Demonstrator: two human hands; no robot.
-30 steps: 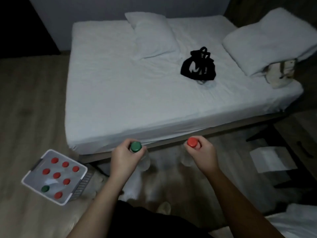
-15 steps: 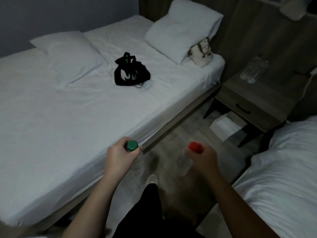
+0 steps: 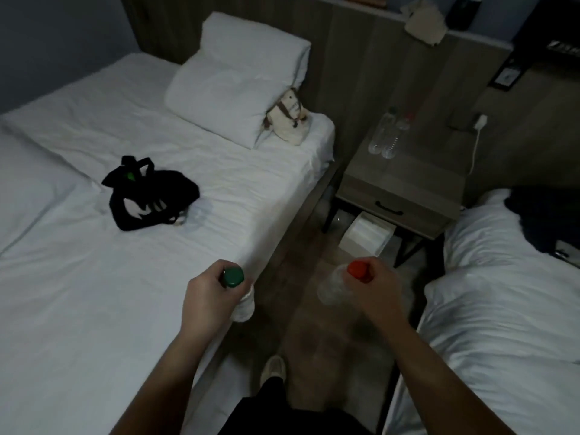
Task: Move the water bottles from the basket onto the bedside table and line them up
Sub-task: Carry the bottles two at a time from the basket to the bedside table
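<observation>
Fingers (image 3: pixel 216 269) of the left hand (image 3: pixel 208 298) curl round the green-capped bottle (image 3: pixel 234 276), those of the right hand (image 3: pixel 378 291) round the red-capped bottle (image 3: pixel 330 290), both above the floor (image 3: pixel 301 246), well short of the counter (image 3: pixel 408 183) bearing two bottles (image 3: pixel 386 138).

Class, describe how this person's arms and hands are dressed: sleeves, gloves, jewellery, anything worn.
The left hand and right hand are bare: no gloves, no ring or watch that shows. The forearms are bare too, with no sleeve in view. Black clothing shows at the bottom edge.
</observation>
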